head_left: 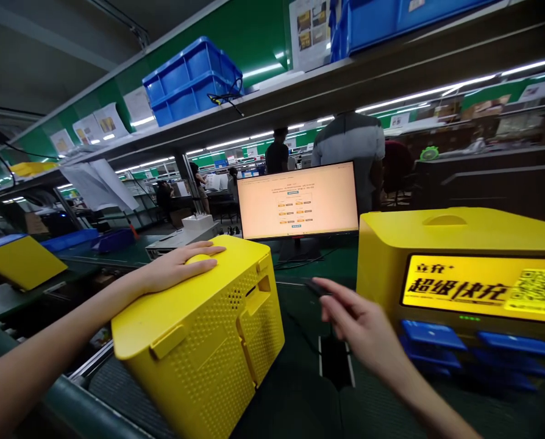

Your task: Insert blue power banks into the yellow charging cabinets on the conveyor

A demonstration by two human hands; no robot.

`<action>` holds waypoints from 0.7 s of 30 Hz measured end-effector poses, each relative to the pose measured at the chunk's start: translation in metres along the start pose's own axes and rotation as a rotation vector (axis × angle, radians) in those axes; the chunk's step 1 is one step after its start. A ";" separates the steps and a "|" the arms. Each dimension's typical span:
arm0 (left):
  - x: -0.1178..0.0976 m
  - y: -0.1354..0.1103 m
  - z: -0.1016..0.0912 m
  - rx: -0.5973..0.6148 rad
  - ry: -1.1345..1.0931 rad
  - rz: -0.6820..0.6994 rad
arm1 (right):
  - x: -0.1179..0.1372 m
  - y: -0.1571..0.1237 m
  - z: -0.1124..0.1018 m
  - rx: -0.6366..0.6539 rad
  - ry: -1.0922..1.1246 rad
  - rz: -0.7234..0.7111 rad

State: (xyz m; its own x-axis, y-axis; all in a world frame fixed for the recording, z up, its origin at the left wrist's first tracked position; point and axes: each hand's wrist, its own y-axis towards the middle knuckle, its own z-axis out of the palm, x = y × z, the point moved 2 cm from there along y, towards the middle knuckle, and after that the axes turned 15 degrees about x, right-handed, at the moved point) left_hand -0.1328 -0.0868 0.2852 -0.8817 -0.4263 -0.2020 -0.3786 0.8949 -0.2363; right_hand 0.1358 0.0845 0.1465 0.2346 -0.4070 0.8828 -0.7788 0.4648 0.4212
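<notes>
My left hand (pixel 181 265) lies on top of a yellow box-shaped unit (pixel 199 360), fingers stretched out. The unit sits tilted in view, its dimpled side with a recessed slot turned to the right. Between the thumb and fingers of my right hand (pixel 364 329) is a black cable plug (pixel 317 288), apart from the unit. Its tip is blurred, so the plug type is unclear. Right of that hand stands another yellow unit (pixel 386 235) with a lit screen (pixel 478 286) and blue slabs (pixel 432 335) along its lower front.
A monitor (pixel 300 207) stands behind the units. Below my right hand lies a dark rectangular object (pixel 335 363) with pale edges. Overhead, a shelf (pixel 272 97) carries blue bins (pixel 190 79). A green rail (pixel 71 396) runs at the lower left. People (pixel 348 146) stand farther back.
</notes>
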 end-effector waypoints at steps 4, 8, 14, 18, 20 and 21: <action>0.002 0.000 0.001 -0.015 -0.001 0.015 | -0.002 0.030 0.055 0.132 -0.474 -0.299; -0.001 0.001 0.000 -0.019 -0.008 -0.004 | -0.005 0.046 0.075 0.199 -0.689 -0.258; 0.000 0.002 0.000 -0.020 0.017 -0.018 | 0.010 0.057 0.089 0.259 -0.837 -0.091; 0.002 0.008 0.001 -0.047 0.019 -0.033 | 0.008 0.076 0.092 0.271 -0.849 -0.025; 0.002 0.014 -0.002 -0.056 0.045 -0.110 | -0.001 0.091 0.083 0.283 -0.644 -0.014; 0.002 0.017 -0.003 -0.053 0.069 -0.173 | -0.006 0.098 0.075 0.298 -0.534 -0.002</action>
State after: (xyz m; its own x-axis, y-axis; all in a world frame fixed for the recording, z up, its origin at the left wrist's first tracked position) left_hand -0.1422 -0.0722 0.2839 -0.8186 -0.5662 -0.0967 -0.5390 0.8154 -0.2110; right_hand 0.0151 0.0736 0.1666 -0.0281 -0.7811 0.6237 -0.9259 0.2556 0.2783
